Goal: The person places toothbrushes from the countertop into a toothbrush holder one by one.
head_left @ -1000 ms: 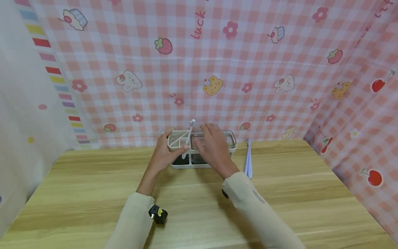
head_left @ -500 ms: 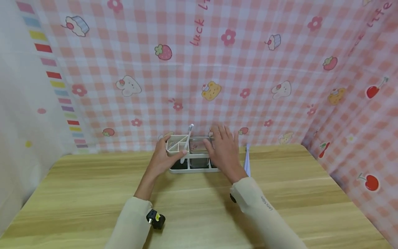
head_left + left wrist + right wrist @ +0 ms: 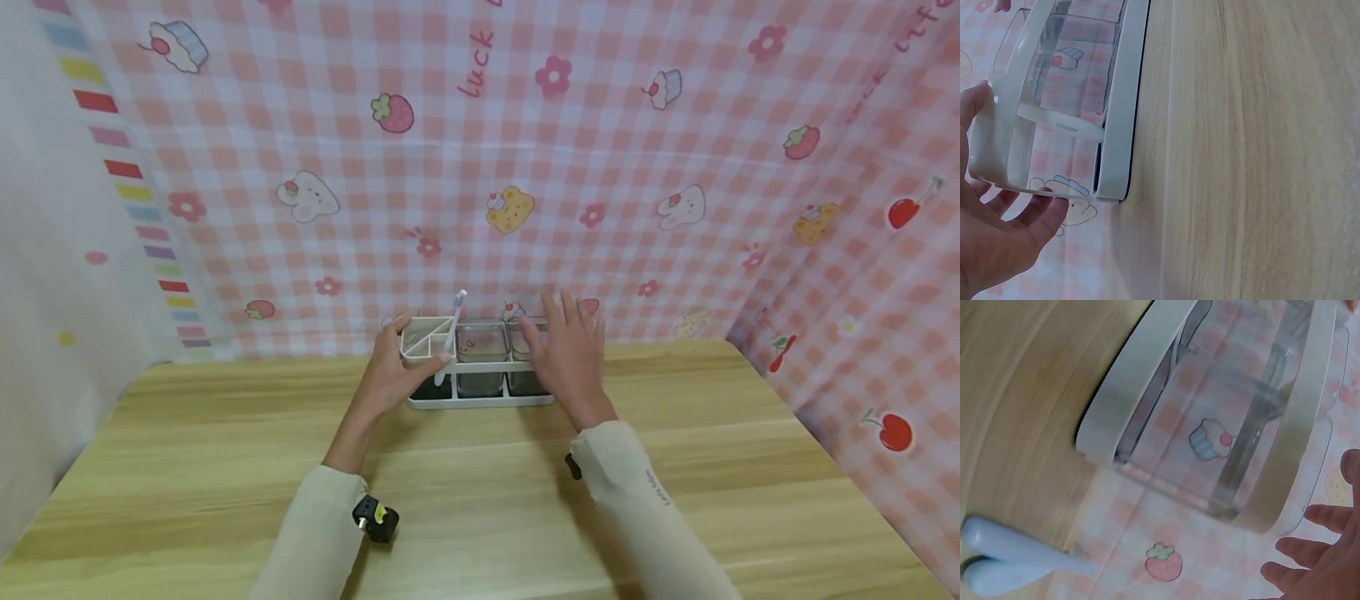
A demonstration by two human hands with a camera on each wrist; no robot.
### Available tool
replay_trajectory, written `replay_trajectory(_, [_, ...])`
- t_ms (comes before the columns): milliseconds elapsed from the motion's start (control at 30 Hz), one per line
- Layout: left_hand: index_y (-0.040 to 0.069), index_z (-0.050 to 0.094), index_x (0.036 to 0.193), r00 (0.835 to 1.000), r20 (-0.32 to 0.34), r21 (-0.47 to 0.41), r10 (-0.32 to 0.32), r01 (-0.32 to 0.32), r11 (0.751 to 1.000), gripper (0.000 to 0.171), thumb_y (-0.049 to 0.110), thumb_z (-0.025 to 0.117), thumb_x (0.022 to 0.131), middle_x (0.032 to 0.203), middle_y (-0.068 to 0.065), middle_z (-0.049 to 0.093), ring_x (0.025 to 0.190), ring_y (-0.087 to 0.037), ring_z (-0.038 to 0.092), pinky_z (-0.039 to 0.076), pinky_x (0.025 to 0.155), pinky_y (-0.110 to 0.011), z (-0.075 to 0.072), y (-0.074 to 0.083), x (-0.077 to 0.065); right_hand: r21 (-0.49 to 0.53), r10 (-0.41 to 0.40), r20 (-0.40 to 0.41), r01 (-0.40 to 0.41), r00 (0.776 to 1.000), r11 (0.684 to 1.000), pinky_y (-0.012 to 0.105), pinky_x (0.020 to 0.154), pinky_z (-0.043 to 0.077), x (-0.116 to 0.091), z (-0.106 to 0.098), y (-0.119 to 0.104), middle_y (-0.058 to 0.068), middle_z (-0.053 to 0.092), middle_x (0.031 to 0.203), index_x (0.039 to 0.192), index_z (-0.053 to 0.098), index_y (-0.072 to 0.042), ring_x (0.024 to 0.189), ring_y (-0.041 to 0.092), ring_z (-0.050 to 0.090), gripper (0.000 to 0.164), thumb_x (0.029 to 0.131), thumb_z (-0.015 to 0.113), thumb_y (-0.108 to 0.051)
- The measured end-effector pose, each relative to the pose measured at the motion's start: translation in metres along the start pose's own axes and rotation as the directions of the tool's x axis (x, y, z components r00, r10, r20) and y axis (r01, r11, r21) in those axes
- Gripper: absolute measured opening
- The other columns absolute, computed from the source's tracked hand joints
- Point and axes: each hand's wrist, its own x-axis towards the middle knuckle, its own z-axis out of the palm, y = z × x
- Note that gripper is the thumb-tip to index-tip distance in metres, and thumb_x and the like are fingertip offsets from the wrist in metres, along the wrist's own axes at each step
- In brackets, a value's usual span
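A white toothbrush holder stands at the back of the table. My left hand grips its left end, thumb in front and fingers round the side. Leaning in that end's divided top is a white toothbrush, whose handle shows inside the frame in the left wrist view. Two clear cups, a middle one and a right one, sit in the other slots. Beside the right cup, my right hand has its fingers extended; whether they touch the cup's rim I cannot tell.
Two lavender handles lie on the table to the right of the holder, hidden behind my right hand in the head view. A pink checked cloth hangs right behind the holder. The wooden table extends in front.
My right hand has moved rightward from over the clear cups to the holder's right end, uncovering the cups and covering the lavender handles. My left hand keeps its grip at the left end.
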Motion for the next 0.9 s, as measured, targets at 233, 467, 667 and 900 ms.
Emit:
replay_trajectory(233, [0.005,0.024,0.159,1.000,0.009,0.001,0.004,-0.004,1.000,0.092,0.034,0.077,0.090,0.154,-0.021,0.030,0.121,-0.035,0.045,0.041,0.103,-0.053,-0.002,-0.001,0.000,0.011,0.039,-0.032,-0.038,0.999,0.999,0.068,0.114,0.012,0.007,-0.003,0.016,0.023,0.036,0.158,0.152,0.044,-0.007,0.144,0.047,0.029,0.060,0.107,0.044,-0.047])
replay_trajectory(467, [0.007,0.024,0.159,1.000,0.002,0.005,0.003,-0.003,1.000,0.091,0.035,0.077,0.090,0.152,-0.022,0.030,0.122,-0.036,0.045,0.041,0.102,-0.054,-0.002,0.000,0.000,0.035,0.101,-0.016,-0.100,0.995,0.994,0.066,0.114,0.015,0.014,-0.010,0.030,0.025,0.031,0.160,0.153,0.041,-0.007,0.146,0.048,0.025,0.059,0.108,0.043,-0.045])
replay_trajectory(667, [0.006,0.025,0.159,1.000,-0.004,-0.012,0.006,-0.006,1.000,0.091,0.033,0.077,0.090,0.150,-0.022,0.032,0.121,-0.035,0.046,0.042,0.101,-0.052,-0.002,0.001,0.000,0.069,0.135,-0.019,-0.133,0.991,0.989,0.063,0.114,0.019,0.014,-0.008,0.042,0.026,0.028,0.160,0.154,0.039,-0.006,0.144,0.049,0.027,0.063,0.108,0.038,-0.048])
replay_trajectory(900, [0.007,0.025,0.159,1.000,-0.001,-0.013,0.004,-0.004,1.000,0.091,0.032,0.077,0.090,0.149,-0.022,0.033,0.120,-0.035,0.047,0.042,0.101,-0.051,-0.001,0.000,0.000,0.091,0.193,-0.023,-0.190,0.981,0.978,0.060,0.111,0.028,0.009,-0.003,0.054,0.031,0.033,0.155,0.151,0.040,-0.006,0.139,0.048,0.035,0.061,0.106,0.042,-0.048])
